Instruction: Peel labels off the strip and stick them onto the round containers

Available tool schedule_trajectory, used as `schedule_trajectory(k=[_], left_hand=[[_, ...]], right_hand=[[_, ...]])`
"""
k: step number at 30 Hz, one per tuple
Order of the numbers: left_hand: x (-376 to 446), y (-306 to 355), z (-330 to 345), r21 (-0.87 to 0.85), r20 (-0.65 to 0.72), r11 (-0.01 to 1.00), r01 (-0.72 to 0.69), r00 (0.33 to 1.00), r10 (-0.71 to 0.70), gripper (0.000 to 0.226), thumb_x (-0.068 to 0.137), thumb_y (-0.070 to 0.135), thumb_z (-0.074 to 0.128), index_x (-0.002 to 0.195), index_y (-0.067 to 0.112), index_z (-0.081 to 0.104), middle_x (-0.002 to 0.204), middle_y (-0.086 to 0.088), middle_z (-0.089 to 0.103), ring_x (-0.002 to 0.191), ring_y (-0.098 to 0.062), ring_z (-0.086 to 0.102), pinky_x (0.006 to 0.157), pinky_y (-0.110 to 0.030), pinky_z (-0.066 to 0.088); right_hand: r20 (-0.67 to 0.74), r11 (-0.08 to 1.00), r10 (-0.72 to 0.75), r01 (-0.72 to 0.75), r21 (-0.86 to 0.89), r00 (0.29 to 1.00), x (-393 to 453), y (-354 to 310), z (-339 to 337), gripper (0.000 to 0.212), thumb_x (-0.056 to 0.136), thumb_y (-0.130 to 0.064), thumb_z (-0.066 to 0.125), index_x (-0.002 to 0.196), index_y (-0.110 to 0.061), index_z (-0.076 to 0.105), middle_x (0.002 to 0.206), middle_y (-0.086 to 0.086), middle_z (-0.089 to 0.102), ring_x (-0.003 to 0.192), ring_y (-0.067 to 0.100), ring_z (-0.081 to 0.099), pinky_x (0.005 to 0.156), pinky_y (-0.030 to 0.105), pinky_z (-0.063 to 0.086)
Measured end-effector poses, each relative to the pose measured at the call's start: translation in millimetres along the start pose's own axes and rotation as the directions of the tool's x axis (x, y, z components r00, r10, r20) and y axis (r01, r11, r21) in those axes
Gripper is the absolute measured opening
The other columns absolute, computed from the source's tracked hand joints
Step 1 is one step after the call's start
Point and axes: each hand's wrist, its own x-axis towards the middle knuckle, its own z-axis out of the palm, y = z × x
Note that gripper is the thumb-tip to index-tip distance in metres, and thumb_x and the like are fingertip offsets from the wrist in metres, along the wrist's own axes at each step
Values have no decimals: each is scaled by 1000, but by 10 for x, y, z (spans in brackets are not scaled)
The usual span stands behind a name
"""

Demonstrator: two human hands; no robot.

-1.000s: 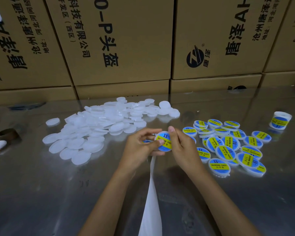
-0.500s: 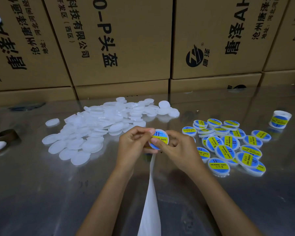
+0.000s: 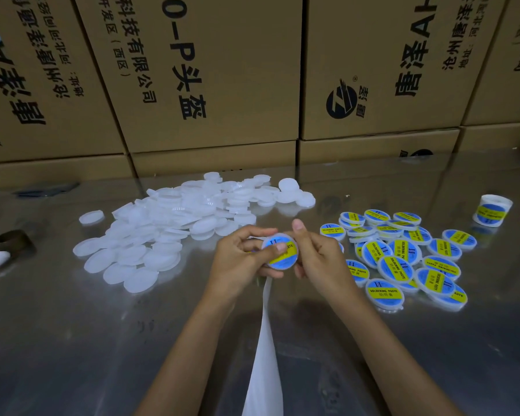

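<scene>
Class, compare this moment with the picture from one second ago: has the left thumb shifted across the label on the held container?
Yes. The left hand has slid its thumb rightward across the label on the held container, toward the labelled pile.

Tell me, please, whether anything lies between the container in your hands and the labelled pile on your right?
Nothing visible does. The container, held by both hands, left hand and right hand, is apart from the labelled pile; only bare table lies between.

Unlabelled containers (image 3: 174, 226) heaped on worktop (image 3: 72, 340) left of centre, labelled containers (image 3: 403, 259) clustered right, label roll (image 3: 492, 210) beyond them at far right. Cartons (image 3: 210, 70) stacked behind. Strip (image 3: 264, 355) runs from centre toward near edge.
</scene>
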Motion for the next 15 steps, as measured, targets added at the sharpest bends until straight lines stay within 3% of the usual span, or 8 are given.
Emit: schedule_trajectory(k=[4, 8, 11, 15], left_hand=[[18, 7, -74, -46, -162, 998, -41, 986, 33, 16, 87, 16, 76, 95, 3, 73, 82, -11, 77, 61, -27, 73, 50, -28, 58], [10, 26, -47, -71, -168, 996, -49, 985, 36, 16, 92, 20, 71, 98, 5, 73, 80, -11, 76, 67, -23, 73, 54, -30, 59], [0, 53, -27, -75, -70, 996, -39, 997, 33, 16, 94, 17, 68, 108, 13, 72, 87, -13, 77, 75, -22, 74, 61, -29, 60], [-15, 84, -51, -64, 58, 998, -11, 998, 14, 27, 91, 6, 69, 116, 14, 64, 93, -12, 76, 76, -19, 72, 60, -30, 59]], right_hand=[[135, 993, 24, -39, 113, 991, -17, -10, 15, 13, 94, -27, 65, 104, -21, 71, 54, 6, 50, 51, 12, 44, 51, 18, 36], [175, 993, 2, -22, 112, 985, -48, -8, 72, 33, 83, -19, 79, 111, -30, 67, 58, 0, 52, 56, 8, 44, 57, 17, 39], [99, 988, -31, 16, 152, 995, -28, -15, 50, 32, 88, -10, 72, 116, -25, 66, 59, -1, 59, 53, 6, 47, 57, 19, 40], [71, 987, -60, 49, 156, 996, -29, -19, 29, 31, 95, -8, 62, 125, -17, 65, 72, 11, 68, 54, 3, 51, 54, 14, 41]])
